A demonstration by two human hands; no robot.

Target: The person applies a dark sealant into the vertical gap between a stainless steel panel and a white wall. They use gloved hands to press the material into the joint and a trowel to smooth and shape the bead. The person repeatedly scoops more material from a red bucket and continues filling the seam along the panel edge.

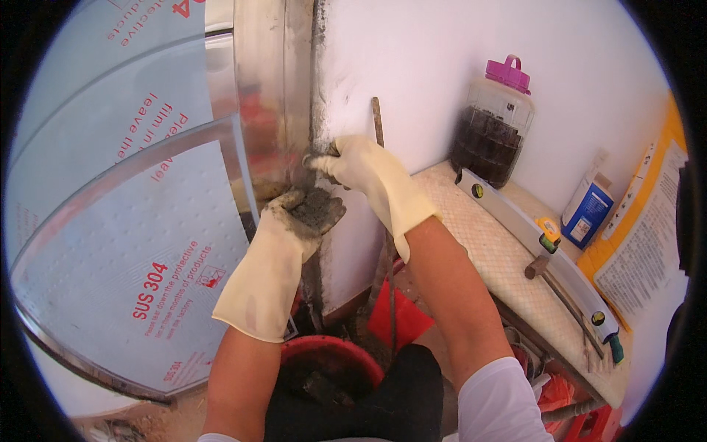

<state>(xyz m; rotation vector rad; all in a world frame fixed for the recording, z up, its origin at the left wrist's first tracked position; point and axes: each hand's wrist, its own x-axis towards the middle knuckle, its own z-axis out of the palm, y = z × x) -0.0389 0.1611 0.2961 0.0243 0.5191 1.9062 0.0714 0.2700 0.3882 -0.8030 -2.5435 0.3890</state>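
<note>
Cream rubber gloves cover both hands. My left hand is cupped palm up, holding a lump of damp grey mortar. Just above it, my right hand reaches to the joint between the stainless steel door frame and the white wall. Its dirty fingertips are bent against the wall's edge, and any mortar between them is hidden. Rough grey mortar lines the joint higher up. Below my hands, a red bucket stands between my legs with dark, wet material and a tool inside.
A steel door in printed protective film stands at left. On the right, a tabletop bears a spirit level, a hammer, a tape measure, a jar of dark contents, a blue box and a yellow-white bag. A rod leans nearby.
</note>
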